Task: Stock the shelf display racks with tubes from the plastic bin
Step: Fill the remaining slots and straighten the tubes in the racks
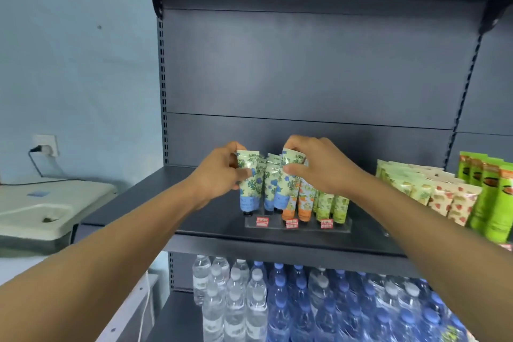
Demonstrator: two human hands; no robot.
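A clear display rack (298, 223) stands on the dark shelf (144, 203), filled with upright tubes: blue floral ones on its left, orange ones (304, 203) in the middle, green ones (337, 207) on the right. My left hand (222, 172) grips the leftmost blue floral tube (251, 183) near its top. My right hand (316, 166) pinches the crimped top of another blue floral tube (291, 164) at the front of the blue rows. Both tubes stand cap down in the rack. The plastic bin is out of view.
More tube racks, strawberry-print tubes (455, 200) and tall green tubes (497, 197), stand at the shelf's right. Water bottles (277, 300) fill the shelf below. A white lidded appliance (41, 208) sits at the left under a wall socket (45, 144).
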